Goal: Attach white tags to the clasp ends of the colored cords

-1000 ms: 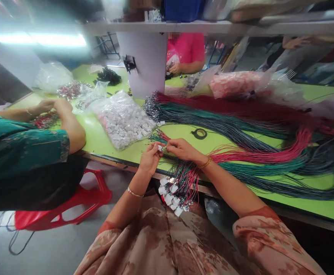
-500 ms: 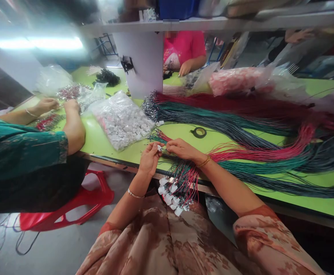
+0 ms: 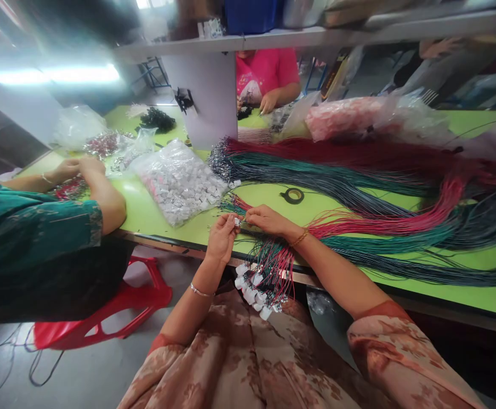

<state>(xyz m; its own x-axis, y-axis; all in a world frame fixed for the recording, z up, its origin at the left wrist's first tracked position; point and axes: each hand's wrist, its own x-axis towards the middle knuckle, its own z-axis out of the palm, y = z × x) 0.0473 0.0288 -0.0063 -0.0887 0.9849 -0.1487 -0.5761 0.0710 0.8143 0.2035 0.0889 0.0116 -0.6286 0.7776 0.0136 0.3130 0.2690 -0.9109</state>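
Observation:
My left hand [image 3: 221, 237] pinches a small white connector [image 3: 236, 222] above the front edge of the green table. Close beside it, my right hand [image 3: 267, 220] is closed at the connector's right side, its fingertips pinching what looks like a thin wire end. Below my hands, a bunch of red, green and black wires with white connectors [image 3: 256, 292] hangs over the table edge onto my lap. Long red wires [image 3: 384, 226], green wires [image 3: 371, 248] and black wires [image 3: 418, 270] stretch to the right. A clear bag of white connectors [image 3: 182, 184] lies left of my hands.
A roll of black tape [image 3: 294, 196] lies behind my right hand. To the left, a person in a green sleeve [image 3: 39, 221] works beside a red stool [image 3: 146, 295]. Across the table is a person in pink [image 3: 269, 74]. A bag of pink parts [image 3: 350, 116] sits at the back.
The view has shifted slightly. The left-hand person's hands have come together. My hands remain at the white connector, with little visible movement.

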